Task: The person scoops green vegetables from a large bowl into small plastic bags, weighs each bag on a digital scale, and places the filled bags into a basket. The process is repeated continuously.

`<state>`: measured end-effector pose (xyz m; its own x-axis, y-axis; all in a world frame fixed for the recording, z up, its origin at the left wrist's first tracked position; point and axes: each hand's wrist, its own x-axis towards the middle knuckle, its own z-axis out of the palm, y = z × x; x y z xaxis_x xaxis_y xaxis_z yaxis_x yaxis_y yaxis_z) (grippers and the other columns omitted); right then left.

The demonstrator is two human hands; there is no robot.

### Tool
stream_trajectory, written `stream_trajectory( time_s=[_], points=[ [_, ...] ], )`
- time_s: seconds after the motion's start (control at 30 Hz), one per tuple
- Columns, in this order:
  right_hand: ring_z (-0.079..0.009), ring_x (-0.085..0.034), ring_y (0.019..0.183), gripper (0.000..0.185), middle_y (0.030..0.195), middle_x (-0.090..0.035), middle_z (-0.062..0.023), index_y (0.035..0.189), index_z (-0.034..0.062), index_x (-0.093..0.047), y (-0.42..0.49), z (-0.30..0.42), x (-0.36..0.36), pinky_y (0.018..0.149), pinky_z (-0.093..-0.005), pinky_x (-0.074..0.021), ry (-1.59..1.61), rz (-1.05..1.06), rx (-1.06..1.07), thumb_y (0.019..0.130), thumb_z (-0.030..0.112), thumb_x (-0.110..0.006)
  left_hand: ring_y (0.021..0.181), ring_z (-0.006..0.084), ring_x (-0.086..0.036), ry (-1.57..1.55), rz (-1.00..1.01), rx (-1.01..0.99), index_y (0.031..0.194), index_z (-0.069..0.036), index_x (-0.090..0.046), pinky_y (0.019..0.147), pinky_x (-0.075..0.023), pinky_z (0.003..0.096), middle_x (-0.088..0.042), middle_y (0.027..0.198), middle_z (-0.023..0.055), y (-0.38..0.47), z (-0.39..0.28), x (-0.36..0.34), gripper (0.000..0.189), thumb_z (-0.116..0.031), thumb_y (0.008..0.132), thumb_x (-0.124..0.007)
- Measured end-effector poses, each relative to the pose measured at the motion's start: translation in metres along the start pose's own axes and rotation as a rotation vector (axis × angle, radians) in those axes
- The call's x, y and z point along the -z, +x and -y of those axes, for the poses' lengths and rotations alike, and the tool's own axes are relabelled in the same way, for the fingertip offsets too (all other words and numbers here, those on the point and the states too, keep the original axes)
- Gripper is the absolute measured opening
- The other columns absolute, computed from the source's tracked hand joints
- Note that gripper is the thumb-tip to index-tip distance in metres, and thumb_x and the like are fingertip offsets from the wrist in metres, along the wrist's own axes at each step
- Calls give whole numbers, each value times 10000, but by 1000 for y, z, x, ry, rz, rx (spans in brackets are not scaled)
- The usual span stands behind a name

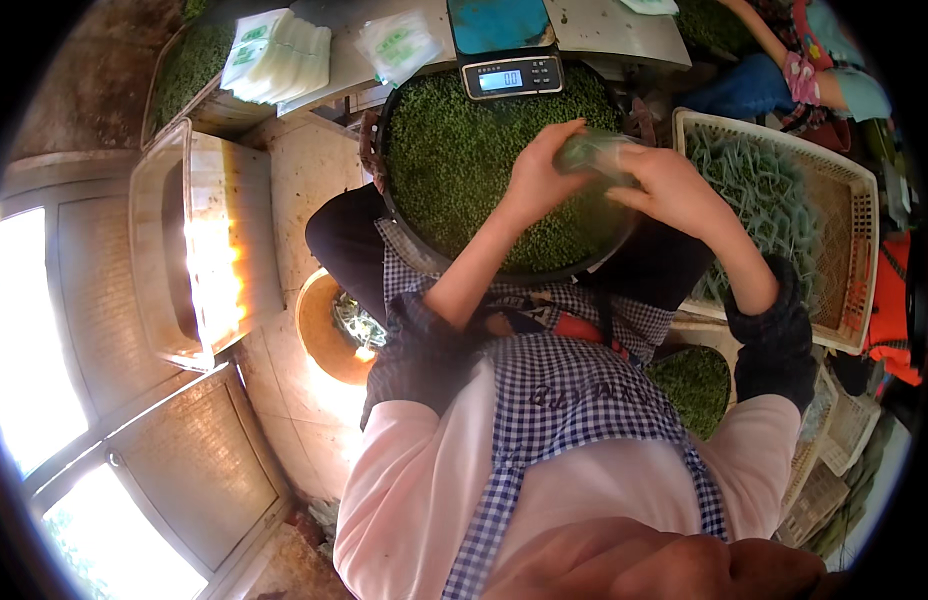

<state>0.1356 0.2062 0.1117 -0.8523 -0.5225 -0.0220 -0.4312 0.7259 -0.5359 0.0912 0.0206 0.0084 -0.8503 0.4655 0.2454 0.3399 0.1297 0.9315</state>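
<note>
My left hand [545,174] and my right hand [670,186] grip a small clear plastic bag [588,153] from its two sides; green matter shows through it, and the bag is partly blurred. Both hands are above a large round dark tub [383,161] on my lap, filled with small green sprouts [464,169]. Beyond the tub, a digital scale [513,78] has a blue weighing plate [501,26] with nothing on it, and its display reads zero.
Left on the table [614,30] lie a stack of printed plastic bags [273,56] and a loose pile [399,46]. At right, a plastic crate [843,247] holds many filled bags [764,195]. A bucket [314,322] stands by my left leg. Another person's arm [764,37] reaches in top right.
</note>
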Motion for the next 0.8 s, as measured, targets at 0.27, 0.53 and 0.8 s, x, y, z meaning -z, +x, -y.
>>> stream_trajectory(
  time_s=[0.27,0.53,0.8],
  points=[
    [-63,-526,545,431,979,-639,-80,1263,26,-526,-4,1,-20,503,-229,-458,813,-44,-425,872,170,-636,1049,259,-585,93,-1,50,1292,-52,-475,867,-485,349,-578,1155,117,-3,1,0,646,-83,706,-744],
    [-62,-528,575,478,1074,-593,-76,1302,48,-498,-1,2,-21,509,-218,-456,811,60,-475,865,178,-642,1029,257,-596,114,5,96,1290,-59,-480,845,-497,349,-585,1153,106,-8,-6,2,656,-93,694,-752],
    [-56,-496,616,534,1165,-538,-55,1344,73,-458,-15,4,-26,510,-217,-441,988,-79,-362,870,241,-638,985,259,-615,127,-27,23,1252,-72,-525,803,-500,341,-606,1109,106,-9,0,11,536,-99,748,-709]
  ],
)
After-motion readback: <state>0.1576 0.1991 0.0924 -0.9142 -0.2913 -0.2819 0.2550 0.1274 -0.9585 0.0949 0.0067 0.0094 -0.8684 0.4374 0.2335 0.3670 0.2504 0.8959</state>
